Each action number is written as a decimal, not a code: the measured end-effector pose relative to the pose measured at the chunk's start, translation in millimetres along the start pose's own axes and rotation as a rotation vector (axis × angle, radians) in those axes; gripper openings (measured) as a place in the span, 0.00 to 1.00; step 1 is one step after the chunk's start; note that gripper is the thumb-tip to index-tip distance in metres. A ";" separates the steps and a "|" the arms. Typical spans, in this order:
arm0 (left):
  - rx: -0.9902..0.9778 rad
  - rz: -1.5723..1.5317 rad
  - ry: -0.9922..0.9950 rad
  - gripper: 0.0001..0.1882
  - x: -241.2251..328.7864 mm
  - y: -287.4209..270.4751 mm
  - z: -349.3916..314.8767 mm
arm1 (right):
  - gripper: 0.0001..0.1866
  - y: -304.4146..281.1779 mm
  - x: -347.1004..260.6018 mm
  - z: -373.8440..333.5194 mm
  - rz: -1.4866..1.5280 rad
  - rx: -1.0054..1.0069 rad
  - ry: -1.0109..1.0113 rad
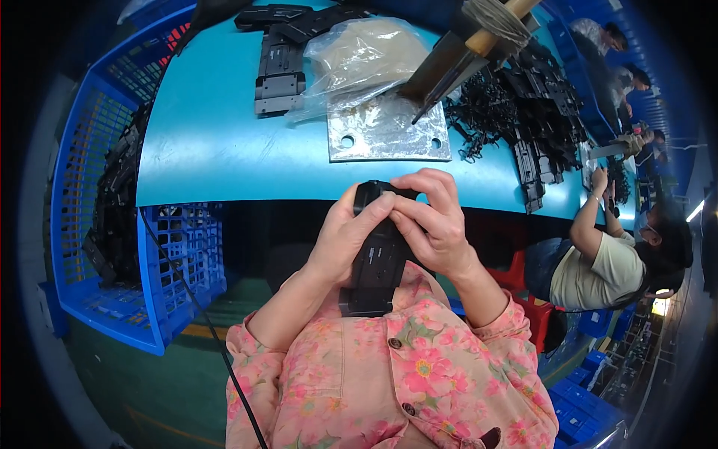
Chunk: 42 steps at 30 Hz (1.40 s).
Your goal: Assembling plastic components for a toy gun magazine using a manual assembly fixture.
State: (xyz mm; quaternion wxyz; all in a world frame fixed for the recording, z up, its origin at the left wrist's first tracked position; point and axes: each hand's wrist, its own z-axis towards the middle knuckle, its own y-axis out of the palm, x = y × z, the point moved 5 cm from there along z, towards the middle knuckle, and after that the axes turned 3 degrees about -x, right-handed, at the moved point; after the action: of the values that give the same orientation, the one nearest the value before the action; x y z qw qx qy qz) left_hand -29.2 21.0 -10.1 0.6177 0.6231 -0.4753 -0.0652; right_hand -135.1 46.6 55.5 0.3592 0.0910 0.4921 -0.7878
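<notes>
A long black plastic part [374, 263] hangs between my hands, in front of my chest and just off the table's near edge. My left hand [336, 243] grips its upper end from the left side, the thumb laid across the face. At that same upper end, the fingers of my right hand [434, 224] are pinched together against the part. Whether a smaller piece sits between those fingertips is hidden. Beyond my hands, a metal plate [389, 146] with round holes lies on the blue tabletop [239, 161].
A metal tool with a wrapped wooden handle [490, 37] rises over the plate. Behind lies a clear plastic bag [366, 56]. Black parts [280, 75] are stacked left of it; more [535, 127] heap right, beside tangled black pieces [479, 108]. A blue crate [157, 299] stands left. A co-worker [606, 262] sits right.
</notes>
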 end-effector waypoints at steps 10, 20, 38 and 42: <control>0.096 0.001 -0.067 0.16 -3.6 -9.6 6.6 | 0.14 -12.7 38.0 -8.6 0.322 -0.266 0.307; 0.129 0.134 0.001 0.15 1.5 -10.4 1.0 | 0.14 -3.3 24.1 -1.5 0.288 -0.252 0.264; 0.122 0.395 0.127 0.15 10.1 4.4 -11.3 | 0.09 -14.2 10.6 -16.9 0.235 0.009 0.156; 0.127 0.465 0.143 0.14 12.9 8.5 -13.9 | 0.09 -16.3 11.0 -14.8 0.240 -0.038 0.129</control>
State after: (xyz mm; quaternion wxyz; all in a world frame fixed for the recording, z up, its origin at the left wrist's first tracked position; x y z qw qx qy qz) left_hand -17.3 24.0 6.7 0.6079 0.5374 -0.5641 0.1529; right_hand -156.9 58.0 54.2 0.4201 0.1929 0.5146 -0.7222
